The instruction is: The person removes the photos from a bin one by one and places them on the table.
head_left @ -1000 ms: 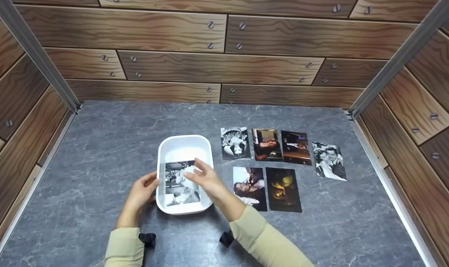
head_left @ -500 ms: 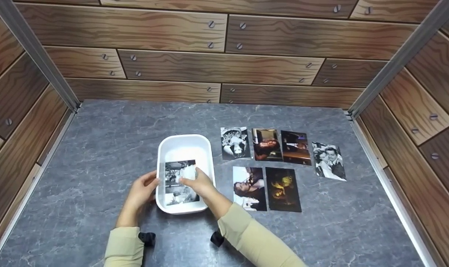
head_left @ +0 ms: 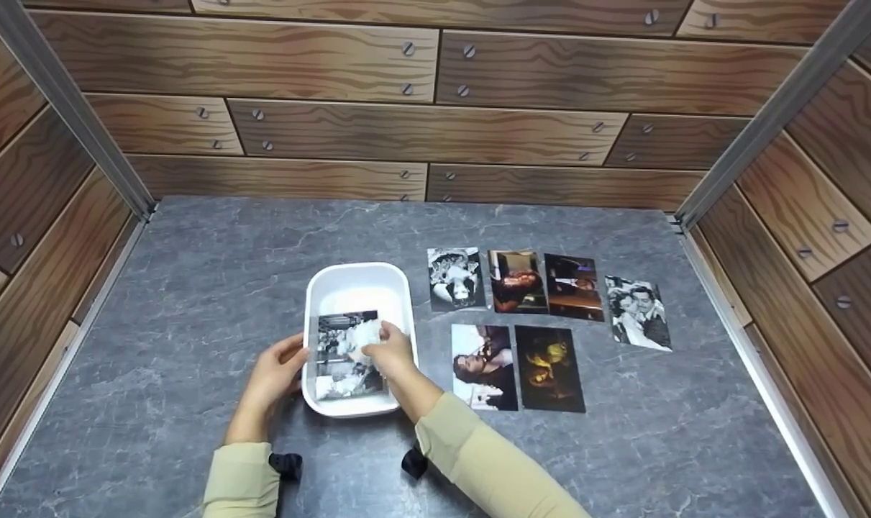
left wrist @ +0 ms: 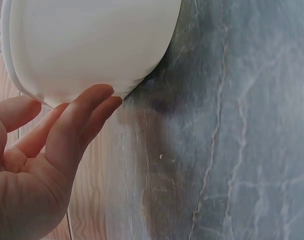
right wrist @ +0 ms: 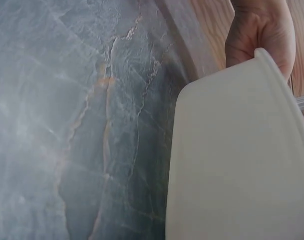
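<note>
A white plastic tub (head_left: 359,277) stands on the grey marbled tabletop, with a black-and-white photo print (head_left: 340,360) inside its near half. My left hand (head_left: 273,370) holds the tub's left side. In the left wrist view, the thumb is at the rim and the fingers (left wrist: 67,135) lie against the outer wall. Reaching over the right rim, my right hand (head_left: 392,352) pinches the print's right edge between thumb and index finger. From the right wrist camera, this hand (right wrist: 261,37) shows behind the tub wall (right wrist: 236,155), its fingers hidden.
Several photo prints lie flat to the right of the tub: a black-and-white one (head_left: 457,279) at the back, a dark one (head_left: 550,368) in front, another black-and-white one (head_left: 638,313) farthest right. Wood-patterned panels (head_left: 334,129) enclose the tabletop (head_left: 219,244).
My right hand has moved left and down into the tub, and its thumb and index finger have closed on the print. The print has shifted slightly left. The left hand stays put.
</note>
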Demonstrator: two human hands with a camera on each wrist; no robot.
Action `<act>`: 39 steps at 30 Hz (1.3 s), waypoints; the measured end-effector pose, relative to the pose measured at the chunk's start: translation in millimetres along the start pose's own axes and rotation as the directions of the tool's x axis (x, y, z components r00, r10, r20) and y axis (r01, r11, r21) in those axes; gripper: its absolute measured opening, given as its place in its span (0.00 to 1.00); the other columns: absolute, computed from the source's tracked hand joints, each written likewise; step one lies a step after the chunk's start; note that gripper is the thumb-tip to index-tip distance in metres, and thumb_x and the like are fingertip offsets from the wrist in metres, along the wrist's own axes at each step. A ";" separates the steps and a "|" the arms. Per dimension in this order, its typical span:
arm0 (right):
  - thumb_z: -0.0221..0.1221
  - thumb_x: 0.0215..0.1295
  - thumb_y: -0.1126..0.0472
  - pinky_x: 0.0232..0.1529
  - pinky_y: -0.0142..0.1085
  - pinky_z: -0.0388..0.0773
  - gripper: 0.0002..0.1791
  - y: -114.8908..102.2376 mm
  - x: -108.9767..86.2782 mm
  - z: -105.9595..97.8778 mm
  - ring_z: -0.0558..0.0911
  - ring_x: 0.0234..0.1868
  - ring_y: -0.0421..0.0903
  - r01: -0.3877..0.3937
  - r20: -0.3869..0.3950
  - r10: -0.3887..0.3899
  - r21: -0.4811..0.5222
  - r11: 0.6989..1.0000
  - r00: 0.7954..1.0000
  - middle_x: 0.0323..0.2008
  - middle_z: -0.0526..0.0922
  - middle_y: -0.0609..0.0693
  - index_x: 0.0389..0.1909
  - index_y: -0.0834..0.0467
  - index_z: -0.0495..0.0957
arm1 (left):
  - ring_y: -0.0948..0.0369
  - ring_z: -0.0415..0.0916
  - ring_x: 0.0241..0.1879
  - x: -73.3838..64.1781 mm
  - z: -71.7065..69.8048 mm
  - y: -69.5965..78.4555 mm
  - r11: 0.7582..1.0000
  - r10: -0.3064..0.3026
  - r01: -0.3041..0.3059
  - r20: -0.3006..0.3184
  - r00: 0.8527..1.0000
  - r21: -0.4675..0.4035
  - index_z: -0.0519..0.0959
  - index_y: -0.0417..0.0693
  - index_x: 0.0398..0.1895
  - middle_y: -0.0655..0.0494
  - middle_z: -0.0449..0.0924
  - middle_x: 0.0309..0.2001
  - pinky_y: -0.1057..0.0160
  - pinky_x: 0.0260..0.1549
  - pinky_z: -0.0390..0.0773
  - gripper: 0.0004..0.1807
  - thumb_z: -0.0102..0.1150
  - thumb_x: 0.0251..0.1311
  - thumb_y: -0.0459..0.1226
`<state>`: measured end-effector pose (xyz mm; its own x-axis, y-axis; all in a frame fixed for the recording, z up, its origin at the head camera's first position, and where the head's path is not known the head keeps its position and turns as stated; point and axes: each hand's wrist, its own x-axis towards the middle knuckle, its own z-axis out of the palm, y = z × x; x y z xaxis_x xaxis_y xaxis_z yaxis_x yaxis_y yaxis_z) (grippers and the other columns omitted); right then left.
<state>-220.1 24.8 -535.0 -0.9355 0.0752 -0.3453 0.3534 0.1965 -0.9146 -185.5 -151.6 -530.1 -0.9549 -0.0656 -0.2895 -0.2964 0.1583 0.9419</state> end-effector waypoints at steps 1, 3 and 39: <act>0.57 0.50 0.77 0.52 0.39 0.79 0.39 0.2 1.0 0.3 0.73 0.60 0.58 0.004 -0.006 -0.004 0.015 1.000 1.000 0.61 0.71 0.65 0.68 0.69 0.62 | 0.56 0.78 0.47 0.1 0.1 -0.1 1.000 0.001 -0.001 -0.002 1.000 0.001 0.64 0.30 0.67 0.29 0.69 0.62 0.61 0.36 0.84 0.24 0.49 0.70 0.32; 0.54 0.50 0.78 0.45 0.34 0.79 0.37 0.6 1.9 0.6 0.75 0.54 0.54 0.008 0.002 -0.008 0.028 1.000 1.000 0.58 0.73 0.63 0.67 0.69 0.63 | 0.55 0.78 0.47 0.0 0.3 -0.1 1.000 0.008 -0.008 -0.003 1.000 -0.009 0.64 0.30 0.66 0.29 0.69 0.61 0.60 0.36 0.84 0.24 0.49 0.70 0.31; 0.53 0.60 0.77 0.29 0.23 0.75 0.17 17.9 15.1 -253.6 0.76 0.24 0.33 0.206 -0.246 -0.123 0.345 0.916 0.961 0.22 0.80 0.40 0.51 0.74 0.72 | 0.46 0.71 0.59 -0.9 -1.1 1.0 0.998 -0.040 0.039 0.013 0.999 0.054 0.63 0.35 0.69 0.31 0.67 0.65 0.59 0.43 0.82 0.25 0.48 0.72 0.37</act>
<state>-227.7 277.4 -503.2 -0.9427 0.2885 -0.1675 0.1308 -0.1420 -0.9812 -184.9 -152.4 -528.7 -0.9424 -0.0589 -0.3292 -0.3341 0.2086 0.9192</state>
